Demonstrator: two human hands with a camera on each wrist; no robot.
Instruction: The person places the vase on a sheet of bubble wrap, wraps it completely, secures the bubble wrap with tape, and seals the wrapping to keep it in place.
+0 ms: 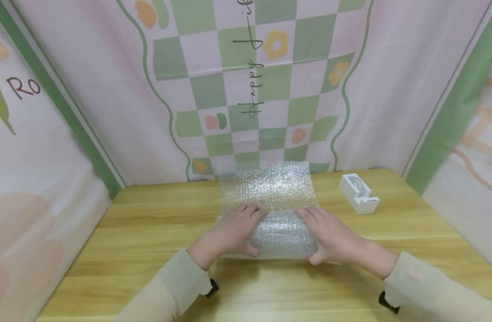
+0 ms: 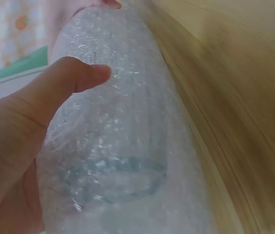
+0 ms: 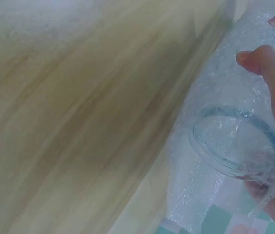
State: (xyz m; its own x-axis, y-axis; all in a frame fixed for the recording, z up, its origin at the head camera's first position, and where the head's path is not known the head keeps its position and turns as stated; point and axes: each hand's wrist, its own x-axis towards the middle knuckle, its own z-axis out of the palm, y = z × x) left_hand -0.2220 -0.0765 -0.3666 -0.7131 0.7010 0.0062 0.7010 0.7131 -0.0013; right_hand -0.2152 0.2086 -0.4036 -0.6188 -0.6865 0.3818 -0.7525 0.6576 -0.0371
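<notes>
A roll of clear bubble wrap [image 1: 285,235] lies crosswise on the table, its loose flat end [image 1: 270,183] stretching away toward the back cloth. Inside the layers, a clear glass [image 3: 225,146] shows through; the right wrist view catches its round end. My left hand [image 1: 234,230] grips the roll's left end, fingers over the top and thumb [image 2: 76,75] on the near side. At the other end my right hand [image 1: 332,235] holds it the same way. The wrap hides much of the glass's shape.
A white tape dispenser [image 1: 358,194] with a roll of tape stands at the back right of the wooden table [image 1: 149,241]. Behind the table hangs a checked cloth [image 1: 246,89], with printed cloth also on both sides.
</notes>
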